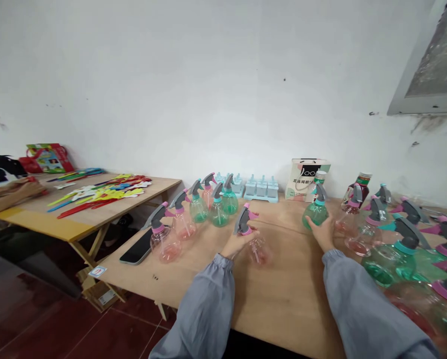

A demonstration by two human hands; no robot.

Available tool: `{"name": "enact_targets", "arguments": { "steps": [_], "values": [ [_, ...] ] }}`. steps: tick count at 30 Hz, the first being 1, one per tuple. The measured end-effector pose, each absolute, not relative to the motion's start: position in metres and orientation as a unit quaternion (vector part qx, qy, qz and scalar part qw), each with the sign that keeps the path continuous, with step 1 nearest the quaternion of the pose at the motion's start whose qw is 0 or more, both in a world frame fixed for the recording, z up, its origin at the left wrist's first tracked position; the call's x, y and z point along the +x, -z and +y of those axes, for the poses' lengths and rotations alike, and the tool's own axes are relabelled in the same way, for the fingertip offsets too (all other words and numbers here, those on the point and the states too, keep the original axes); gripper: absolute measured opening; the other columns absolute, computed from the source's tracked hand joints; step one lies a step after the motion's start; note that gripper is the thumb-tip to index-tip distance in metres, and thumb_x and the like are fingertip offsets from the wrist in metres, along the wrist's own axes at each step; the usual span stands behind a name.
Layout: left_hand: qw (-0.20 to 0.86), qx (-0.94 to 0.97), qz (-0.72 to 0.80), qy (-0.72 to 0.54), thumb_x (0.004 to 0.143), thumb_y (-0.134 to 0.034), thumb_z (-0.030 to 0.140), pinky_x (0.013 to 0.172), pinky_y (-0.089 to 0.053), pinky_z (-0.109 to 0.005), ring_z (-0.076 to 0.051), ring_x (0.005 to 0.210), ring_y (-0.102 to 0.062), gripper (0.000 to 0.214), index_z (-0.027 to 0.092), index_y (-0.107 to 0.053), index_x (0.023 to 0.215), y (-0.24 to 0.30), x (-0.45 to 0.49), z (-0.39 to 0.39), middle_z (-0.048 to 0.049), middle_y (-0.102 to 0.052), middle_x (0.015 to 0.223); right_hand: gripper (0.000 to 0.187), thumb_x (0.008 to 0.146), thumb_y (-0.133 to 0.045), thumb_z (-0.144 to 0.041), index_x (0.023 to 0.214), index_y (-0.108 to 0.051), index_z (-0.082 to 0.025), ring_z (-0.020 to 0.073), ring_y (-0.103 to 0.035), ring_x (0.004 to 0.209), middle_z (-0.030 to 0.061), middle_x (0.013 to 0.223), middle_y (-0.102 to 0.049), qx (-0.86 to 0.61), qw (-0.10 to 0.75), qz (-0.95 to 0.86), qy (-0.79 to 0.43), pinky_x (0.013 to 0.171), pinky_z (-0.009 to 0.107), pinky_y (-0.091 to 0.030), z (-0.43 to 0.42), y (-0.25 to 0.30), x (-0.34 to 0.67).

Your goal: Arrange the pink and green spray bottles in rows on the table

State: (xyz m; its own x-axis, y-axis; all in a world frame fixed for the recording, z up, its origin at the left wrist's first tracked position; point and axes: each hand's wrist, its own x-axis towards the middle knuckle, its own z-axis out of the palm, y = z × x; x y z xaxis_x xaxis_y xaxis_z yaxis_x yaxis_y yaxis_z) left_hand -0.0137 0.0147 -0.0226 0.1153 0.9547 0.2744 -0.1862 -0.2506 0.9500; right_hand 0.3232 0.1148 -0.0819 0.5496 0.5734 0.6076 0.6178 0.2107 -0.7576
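**Bimanual grasp, one object to each side**

The left hand [242, 241] grasps a round, clear pink plastic spray bottle with a grey-and-pink trigger head [260, 252] about its neck; the bottle's lower part is blurred, and whether it touches the table cannot be told. The right hand [324, 232] grips a round, clear green plastic spray bottle with a grey-and-turquoise head [315, 215], thumb in front. Both bottles are held above or on a light brown wooden table [283, 284], well apart from each other.

Left of the left hand stands a mixed group of pink and green spray bottles [219, 214], with a dark-screened smartphone [138, 247] lying just beside its nearest member. A second cluster of like bottles [390, 263] occupies the table's right side, near the right forearm. Along the wall are pale blue plastic moulds with upright handles [261, 189] and a printed paper bag [300, 182]. At far left, another person's hands [29, 189] rest over a second table [25, 208], which bears multicoloured flat strips [100, 197].
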Motion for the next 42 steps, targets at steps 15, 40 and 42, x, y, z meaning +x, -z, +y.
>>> {"name": "enact_targets", "arguments": {
  "steps": [15,40,42],
  "values": [
    [0.538,0.414,0.298,-0.671,0.057,-0.086,0.048,0.058,-0.043,-0.021,-0.011,0.065,-0.060,0.039,0.018,-0.068,0.076,0.007,-0.012,0.003,0.0002,-0.068,0.071,0.098,0.063,-0.084,-0.063,0.141,-0.038,-0.024,0.0355,-0.056,0.128,0.0170,0.142,-0.052,-0.495,0.613,-0.589,-0.179,0.107,0.057,-0.048,-0.001,0.117,0.261],
    [0.563,0.407,0.326,-0.641,0.057,-0.084,0.048,0.052,-0.038,-0.020,-0.008,0.056,-0.049,0.039,0.018,-0.066,0.073,0.007,-0.007,-0.006,-0.0010,-0.068,0.070,0.097,0.064,-0.083,-0.064,0.140,-0.038,-0.024,0.0355,-0.055,0.131,0.0175,0.144,-0.050,-0.495,0.603,-0.595,-0.193,0.108,0.059,-0.047,-0.001,0.113,0.261],
    [0.574,0.431,0.316,-0.621,0.057,-0.084,0.049,0.052,-0.039,-0.021,-0.008,0.054,-0.049,0.039,0.017,-0.065,0.071,0.009,-0.008,-0.005,-0.0015,-0.068,0.070,0.096,0.064,-0.083,-0.064,0.139,-0.039,-0.024,0.0355,-0.055,0.131,0.0174,0.143,-0.051,-0.496,0.603,-0.594,-0.192,0.108,0.059,-0.047,0.000,0.113,0.260]
  ]
}}
